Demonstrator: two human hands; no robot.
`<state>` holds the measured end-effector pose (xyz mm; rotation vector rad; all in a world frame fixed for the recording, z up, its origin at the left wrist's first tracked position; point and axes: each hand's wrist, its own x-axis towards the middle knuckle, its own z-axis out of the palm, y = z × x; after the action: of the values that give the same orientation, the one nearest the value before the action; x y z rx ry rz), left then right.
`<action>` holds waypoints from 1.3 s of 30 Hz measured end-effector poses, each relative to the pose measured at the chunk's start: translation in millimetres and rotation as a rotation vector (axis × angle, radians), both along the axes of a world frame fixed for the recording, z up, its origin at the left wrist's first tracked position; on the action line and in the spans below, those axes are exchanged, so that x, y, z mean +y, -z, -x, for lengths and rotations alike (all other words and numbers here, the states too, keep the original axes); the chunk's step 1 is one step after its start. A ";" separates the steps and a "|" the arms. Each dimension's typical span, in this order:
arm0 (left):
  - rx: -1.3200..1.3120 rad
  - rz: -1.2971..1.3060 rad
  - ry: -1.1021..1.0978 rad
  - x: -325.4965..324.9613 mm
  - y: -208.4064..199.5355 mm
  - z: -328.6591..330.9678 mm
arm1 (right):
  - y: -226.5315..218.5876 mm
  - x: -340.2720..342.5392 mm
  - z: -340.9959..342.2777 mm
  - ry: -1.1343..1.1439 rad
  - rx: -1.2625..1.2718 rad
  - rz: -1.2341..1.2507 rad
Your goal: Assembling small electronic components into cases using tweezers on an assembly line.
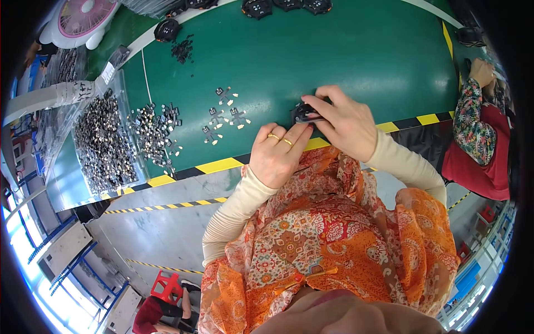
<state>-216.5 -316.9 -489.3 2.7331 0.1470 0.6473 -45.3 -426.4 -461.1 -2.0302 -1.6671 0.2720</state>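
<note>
At the near edge of the green table, a small black plastic housing [299, 113] is held between my two hands. My right hand [351, 123] curls over it from the right, fingers closed around its far and right sides. From the near left, my left hand [276, 156], with two gold-coloured rings, presses its fingertips together against the lower side. The fingers hide much of the housing and whatever small part may be in it. To the left lie several small black connector pieces with short leads and pale ends, one of them a loose piece [239, 117].
A heap of similar pieces [156, 131] lies beside a clear tray [139, 161] piled with more. Tiny black parts [182, 50] are farther back. Black housings [257, 8] line the far edge. A pink-and-white fan [83, 19] stands far left. A co-worker's sleeve [475, 119] is at right.
</note>
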 end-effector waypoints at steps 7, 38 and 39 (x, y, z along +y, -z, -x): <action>-0.042 -0.008 0.013 0.7 0.6 4.9 | 1.0 11.2 -68.8 0.102 0.482 -0.101; -0.816 0.274 0.358 71.8 -280.3 -2.0 | -99.3 58.3 -98.4 0.056 0.053 -0.845; -0.804 0.264 0.319 94.8 -295.2 25.5 | -130.3 59.3 -88.3 -0.088 0.081 -1.038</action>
<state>-242.0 -222.1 -194.1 1.9960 -0.3567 1.4279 43.0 -367.1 -330.8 -1.1420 -1.3917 -0.4109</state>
